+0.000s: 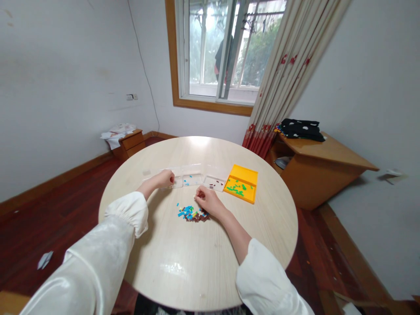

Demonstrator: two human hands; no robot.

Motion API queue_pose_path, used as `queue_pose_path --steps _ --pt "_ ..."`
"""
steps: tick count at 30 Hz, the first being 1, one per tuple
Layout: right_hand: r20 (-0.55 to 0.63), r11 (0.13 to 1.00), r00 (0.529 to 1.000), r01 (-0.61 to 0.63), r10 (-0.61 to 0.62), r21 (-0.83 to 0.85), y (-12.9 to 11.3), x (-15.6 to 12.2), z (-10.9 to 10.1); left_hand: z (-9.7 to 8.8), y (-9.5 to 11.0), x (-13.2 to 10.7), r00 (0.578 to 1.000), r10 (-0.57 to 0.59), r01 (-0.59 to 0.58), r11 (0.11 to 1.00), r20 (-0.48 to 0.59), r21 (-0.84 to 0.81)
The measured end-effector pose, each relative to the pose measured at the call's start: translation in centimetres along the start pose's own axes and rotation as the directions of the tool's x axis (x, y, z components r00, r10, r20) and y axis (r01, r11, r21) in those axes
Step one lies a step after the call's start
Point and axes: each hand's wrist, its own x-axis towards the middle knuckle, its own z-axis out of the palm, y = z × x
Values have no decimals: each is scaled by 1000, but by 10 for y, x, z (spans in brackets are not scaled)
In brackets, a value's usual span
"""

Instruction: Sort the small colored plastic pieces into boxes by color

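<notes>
A small heap of tiny coloured pieces (pixel 192 213), blue, brown, yellow and green, lies on the round pale table (pixel 183 258). My right hand (pixel 207 200) rests beside the heap with its fingers curled in a pinch; what they hold is too small to name. My left hand (pixel 165 178) is closed in a loose fist against the near edge of a clear plastic tray (pixel 193 178) with compartments. That tray holds a few blue and brown pieces. A yellow tray (pixel 243 183) with green and blue pieces sits to the right of the clear tray.
A wooden desk (pixel 323 168) with dark folded cloth (pixel 302 129) stands at the right, near a curtain (pixel 288 74) and window. A low wooden cabinet (pixel 131 142) with papers sits by the left wall. Dark wooden floor surrounds the table.
</notes>
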Motion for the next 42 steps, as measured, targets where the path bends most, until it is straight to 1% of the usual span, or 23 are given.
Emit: queue_pose_path --steps 4,7,9,10,11,13,16,18,20,22,24,26,28,29,32,33,36,38,39,42 --pt "-5 1000 1000 19 -19 -8 2 0 0 -6 7 -8 999 8 -8 1000 -35 -16" --pt "-5 999 999 32 -32 -9 3 0 -1 -11 9 -22 996 15 -19 998 -86 -55" --pt "0 1000 1000 27 -27 -3 2 0 -1 -11 6 -37 982 1 -32 986 -189 -163" --pt "5 1000 1000 18 -18 -5 2 0 0 -9 4 -46 967 -24 -34 974 -254 -223" --pt "9 1000 1000 8 -8 -13 1 1 0 -8 1 -55 951 -73 -18 957 -302 -290" --pt "19 999 1000 -5 6 -46 1 1 2 -3 -6 -73 912 -214 33 889 -351 -457" --pt "41 995 999 -16 20 -96 1 1 3 3 -11 -96 855 -366 41 754 -368 -655" --pt "58 993 998 -22 28 -116 1 1 3 5 -10 -106 831 -428 25 668 -356 -744" --pt "68 992 997 -24 33 -124 1 0 2 6 -5 -112 823 -459 -4 583 -334 -812" --pt "69 992 997 -31 39 -119 0 0 2 8 2 -116 832 -465 -38 495 -302 -868" --pt "70 993 996 -43 50 -107 0 -1 2 10 9 -118 856 -454 -48 408 -249 -912" --pt "74 995 996 -47 53 -91 0 -2 2 11 16 -119 880 -432 -41 348 -199 -937" --pt "88 996 995 -38 45 -79 2 -2 4 13 24 -121 897 -410 -27 326 -167 -945" --pt "96 996 995 -32 39 -77 3 -2 5 14 28 -122 903 -399 -21 330 -160 -944" --pt "115 995 993 -17 29 -100 6 -1 6 18 43 -123 934 -330 -4 373 -137 -928" --pt "111 993 994 -6 19 -116 6 -1 6 20 49 -122 949 -294 6 379 -114 -926" --pt "52 990 997 60 -54 -125 0 -1 5 29 66 -118 970 -235 21 329 -60 -944" --pt "8 990 993 115 -114 -83 -7 -2 5 35 75 -111 974 -219 17 308 -54 -951" --pt "0 988 990 141 -141 -54 -10 -3 5 37 79 -108 976 -212 16 295 -49 -955" --pt "-4 982 982 189 -189 -1 -15 -4 6 43 86 -97 979 -201 27 213 -16 -977"
